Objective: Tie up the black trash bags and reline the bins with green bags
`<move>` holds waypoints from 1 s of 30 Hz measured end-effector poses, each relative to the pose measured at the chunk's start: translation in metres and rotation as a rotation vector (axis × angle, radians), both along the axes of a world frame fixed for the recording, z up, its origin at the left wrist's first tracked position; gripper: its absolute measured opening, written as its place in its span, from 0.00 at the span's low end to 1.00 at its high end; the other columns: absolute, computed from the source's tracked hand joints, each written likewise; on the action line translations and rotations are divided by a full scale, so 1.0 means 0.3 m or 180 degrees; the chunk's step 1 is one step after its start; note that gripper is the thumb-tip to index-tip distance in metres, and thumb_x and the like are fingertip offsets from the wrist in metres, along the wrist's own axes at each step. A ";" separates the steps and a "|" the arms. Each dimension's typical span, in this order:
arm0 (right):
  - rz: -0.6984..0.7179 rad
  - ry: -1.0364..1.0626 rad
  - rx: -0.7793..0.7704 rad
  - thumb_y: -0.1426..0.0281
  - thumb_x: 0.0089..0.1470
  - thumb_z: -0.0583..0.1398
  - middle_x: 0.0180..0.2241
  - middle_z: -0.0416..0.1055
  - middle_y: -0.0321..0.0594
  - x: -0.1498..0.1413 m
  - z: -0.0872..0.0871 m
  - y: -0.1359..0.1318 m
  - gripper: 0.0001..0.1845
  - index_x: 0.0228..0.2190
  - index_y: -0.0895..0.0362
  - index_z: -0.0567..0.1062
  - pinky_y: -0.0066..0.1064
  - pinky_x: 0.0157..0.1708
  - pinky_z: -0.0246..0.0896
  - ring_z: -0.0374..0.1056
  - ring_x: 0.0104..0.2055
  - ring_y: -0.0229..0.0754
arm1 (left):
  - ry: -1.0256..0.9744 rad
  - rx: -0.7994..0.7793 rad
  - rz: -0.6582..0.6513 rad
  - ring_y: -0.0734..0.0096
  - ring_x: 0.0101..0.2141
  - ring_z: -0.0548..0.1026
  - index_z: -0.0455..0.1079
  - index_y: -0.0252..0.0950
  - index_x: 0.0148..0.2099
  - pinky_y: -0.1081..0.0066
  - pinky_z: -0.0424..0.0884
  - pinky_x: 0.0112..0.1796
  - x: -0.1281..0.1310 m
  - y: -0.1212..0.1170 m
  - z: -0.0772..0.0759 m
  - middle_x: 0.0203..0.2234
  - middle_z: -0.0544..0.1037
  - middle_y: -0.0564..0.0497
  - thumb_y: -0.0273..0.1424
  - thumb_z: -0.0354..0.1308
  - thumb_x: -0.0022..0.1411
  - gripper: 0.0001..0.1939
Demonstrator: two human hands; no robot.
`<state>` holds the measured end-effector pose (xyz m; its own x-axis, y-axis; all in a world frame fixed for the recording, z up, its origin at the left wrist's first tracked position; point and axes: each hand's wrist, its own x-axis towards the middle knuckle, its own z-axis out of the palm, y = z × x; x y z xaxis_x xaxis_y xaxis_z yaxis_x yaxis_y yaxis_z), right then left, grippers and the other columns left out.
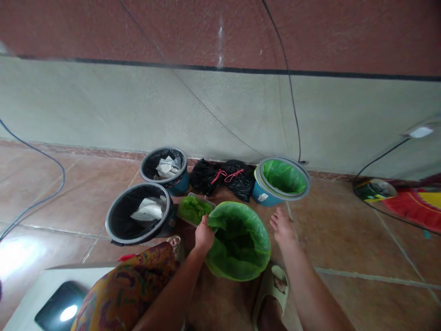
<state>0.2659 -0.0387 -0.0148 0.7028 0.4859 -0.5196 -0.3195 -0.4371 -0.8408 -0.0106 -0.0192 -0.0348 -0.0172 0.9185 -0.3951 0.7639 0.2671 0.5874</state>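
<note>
A bin lined with a green bag (253,257) stands between my feet, its mouth facing up. My left hand (204,236) is closed on the left side of its rim, over the bag's edge. Off the bin's right side, my right hand (283,226) holds nothing, its fingers apart. Just beyond my left hand a clear tray (182,216) contains crumpled green bags (195,208). Behind my right hand, stacked bins (267,195) with a green liner (282,177) stand by the wall.
Two black-lined bins (119,207) (177,184) with white paper inside stand left. Two black bags (203,177) (243,181) tied with red string lie against the wall (120,110). Cables hang down the wall. A red and yellow item (413,209) lies right; a phone (60,305) is lower left.
</note>
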 end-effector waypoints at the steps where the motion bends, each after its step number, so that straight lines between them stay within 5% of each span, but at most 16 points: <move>1: -0.0092 0.0232 -0.0060 0.59 0.58 0.54 0.44 0.72 0.45 0.035 0.010 0.057 0.18 0.47 0.52 0.69 0.35 0.44 0.68 0.70 0.45 0.42 | 0.0083 -0.0013 -0.0010 0.58 0.43 0.79 0.62 0.33 0.60 0.68 0.69 0.42 0.004 -0.002 0.002 0.41 0.80 0.40 0.17 0.48 0.59 0.27; 7: -0.0493 0.0992 -0.0190 0.60 0.65 0.50 0.34 0.70 0.37 0.169 0.028 0.260 0.11 0.40 0.51 0.67 0.30 0.35 0.69 0.68 0.32 0.35 | 0.0431 0.0014 -0.0012 0.59 0.43 0.79 0.62 0.33 0.61 0.68 0.70 0.42 0.013 -0.002 -0.007 0.41 0.81 0.41 0.15 0.46 0.58 0.29; 13: -0.0790 0.0974 -0.0069 0.69 0.65 0.51 0.24 0.63 0.30 0.174 0.096 0.255 0.12 0.28 0.55 0.65 0.19 0.28 0.64 0.61 0.24 0.29 | 0.0427 -0.0023 -0.0091 0.58 0.46 0.78 0.59 0.32 0.63 0.66 0.70 0.46 0.014 -0.005 -0.002 0.45 0.79 0.39 0.16 0.48 0.56 0.31; 17: -0.0732 0.0996 0.0165 0.71 0.64 0.53 0.22 0.66 0.30 0.103 0.150 0.096 0.11 0.27 0.56 0.66 0.21 0.28 0.67 0.64 0.23 0.29 | 0.0211 0.0102 -0.0092 0.52 0.56 0.71 0.55 0.28 0.66 0.62 0.66 0.54 0.012 0.002 0.021 0.54 0.72 0.35 0.23 0.58 0.54 0.37; 21: -0.0381 0.1059 0.0655 0.70 0.54 0.62 0.21 0.70 0.31 -0.045 0.134 -0.166 0.08 0.26 0.56 0.68 0.23 0.28 0.68 0.68 0.25 0.32 | -0.0481 0.0461 0.0502 0.57 0.58 0.69 0.58 0.29 0.64 0.63 0.65 0.56 0.001 0.027 0.067 0.58 0.69 0.36 0.26 0.56 0.57 0.32; 25: -0.0030 0.0904 0.0492 0.64 0.41 0.69 0.20 0.70 0.30 -0.188 0.088 -0.374 0.14 0.25 0.55 0.71 0.24 0.23 0.65 0.67 0.22 0.35 | -0.1374 0.0757 0.1137 0.65 0.48 0.75 0.68 0.32 0.55 0.68 0.70 0.50 -0.024 0.040 0.120 0.47 0.78 0.42 0.33 0.47 0.66 0.18; 30: 0.1057 0.0583 -0.0141 0.55 0.44 0.65 0.26 0.75 0.35 -0.247 0.045 -0.471 0.16 0.29 0.55 0.74 0.29 0.26 0.65 0.71 0.28 0.41 | -0.1113 0.0395 0.0777 0.65 0.38 0.77 0.73 0.31 0.46 0.70 0.71 0.41 -0.057 -0.012 0.137 0.36 0.80 0.45 0.33 0.54 0.63 0.14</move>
<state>0.1918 -0.1801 -0.0014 0.4043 0.6459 -0.6476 -0.2975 -0.5768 -0.7608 -0.0277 -0.0229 0.0063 -0.1243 0.9449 -0.3028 0.4368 0.3261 0.8384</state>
